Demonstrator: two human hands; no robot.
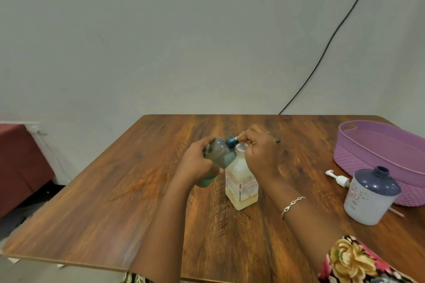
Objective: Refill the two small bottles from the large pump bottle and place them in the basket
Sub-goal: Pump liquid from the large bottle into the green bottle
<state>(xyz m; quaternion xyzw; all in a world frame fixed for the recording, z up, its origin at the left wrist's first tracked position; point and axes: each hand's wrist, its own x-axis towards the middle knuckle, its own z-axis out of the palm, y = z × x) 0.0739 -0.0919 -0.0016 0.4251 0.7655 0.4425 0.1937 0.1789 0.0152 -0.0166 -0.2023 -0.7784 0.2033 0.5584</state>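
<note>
My left hand (195,165) grips a small teal bottle (218,156) and holds it tilted above the table, neck pointing right. My right hand (259,154) pinches at the blue cap (231,141) on its neck. Just below stands a second small bottle (241,185), pale yellow with a label, upright and open at the top. The large bottle (370,197), white with a dark blue shoulder and an open neck, stands at the right. Its white pump (338,178) lies on the table beside it. The purple basket (377,158) sits at the far right.
The wooden table (138,190) ends in a front edge near me and a left edge. A dark red seat (20,156) stands past the left edge. A black cable (333,37) runs down the wall behind the table.
</note>
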